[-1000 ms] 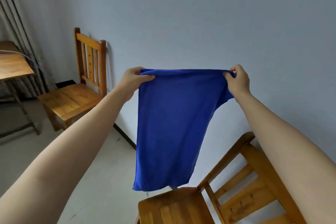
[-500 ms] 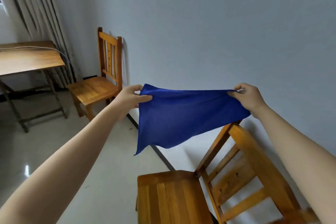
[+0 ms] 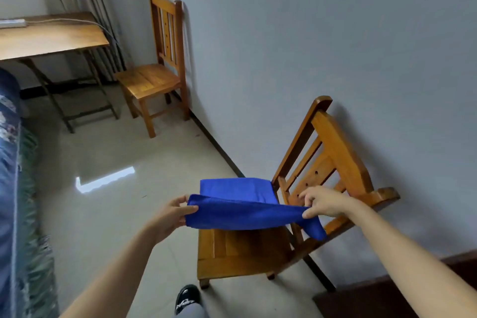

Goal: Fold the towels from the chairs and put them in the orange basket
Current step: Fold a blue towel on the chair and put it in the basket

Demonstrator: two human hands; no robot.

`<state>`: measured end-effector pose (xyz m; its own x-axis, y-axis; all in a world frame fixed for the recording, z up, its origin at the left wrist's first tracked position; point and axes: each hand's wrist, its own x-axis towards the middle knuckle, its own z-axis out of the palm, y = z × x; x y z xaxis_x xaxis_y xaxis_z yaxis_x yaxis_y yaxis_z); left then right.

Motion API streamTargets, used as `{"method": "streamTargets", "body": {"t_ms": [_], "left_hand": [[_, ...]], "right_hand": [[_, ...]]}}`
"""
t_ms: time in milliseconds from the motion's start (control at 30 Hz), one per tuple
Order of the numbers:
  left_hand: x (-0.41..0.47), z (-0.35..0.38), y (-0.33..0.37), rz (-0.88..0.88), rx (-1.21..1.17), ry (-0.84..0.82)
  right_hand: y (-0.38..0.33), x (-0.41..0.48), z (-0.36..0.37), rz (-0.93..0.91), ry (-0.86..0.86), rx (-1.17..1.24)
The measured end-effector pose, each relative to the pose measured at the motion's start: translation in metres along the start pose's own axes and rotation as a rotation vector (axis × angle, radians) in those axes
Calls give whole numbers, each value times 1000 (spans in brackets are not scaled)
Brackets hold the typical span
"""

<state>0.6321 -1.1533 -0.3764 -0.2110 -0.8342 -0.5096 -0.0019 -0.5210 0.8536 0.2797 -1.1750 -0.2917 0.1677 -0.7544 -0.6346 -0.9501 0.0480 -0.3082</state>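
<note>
1. The blue towel [image 3: 242, 214] is in the lower centre of the frame, over the seat of the near wooden chair [image 3: 232, 255]; it is a plain, deep, even blue with a soft matte surface.
2. Its far part lies flat and square-edged against the chair's backrest; the near part is raised in a doubled fold, sagging slightly between the hands.
3. The left hand [image 3: 170, 217] pinches the fold's left corner, thumb on top.
4. The right hand [image 3: 325, 204] pinches the right corner with curled fingers; a loose tail of cloth hangs below it.
5. A second wooden chair [image 3: 152, 80] stands against the wall at upper centre-left; a wooden table [image 3: 51, 39] is at upper left; a black shoe [image 3: 187, 298] shows at the bottom edge.
</note>
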Motion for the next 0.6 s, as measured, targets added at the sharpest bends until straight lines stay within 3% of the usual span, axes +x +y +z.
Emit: {"method": "streamTargets", "body": {"t_ms": [133,433,600], "left_hand": [[-12,8,-50,-107,26,18],[-20,27,-100,-279,81,136],[-27,29,-118,-370,154,156]], "right_hand": [[19,1,54,28,-107,65],[58,8,108,85,11,194],[69,1,122,114,-194,73]]}}
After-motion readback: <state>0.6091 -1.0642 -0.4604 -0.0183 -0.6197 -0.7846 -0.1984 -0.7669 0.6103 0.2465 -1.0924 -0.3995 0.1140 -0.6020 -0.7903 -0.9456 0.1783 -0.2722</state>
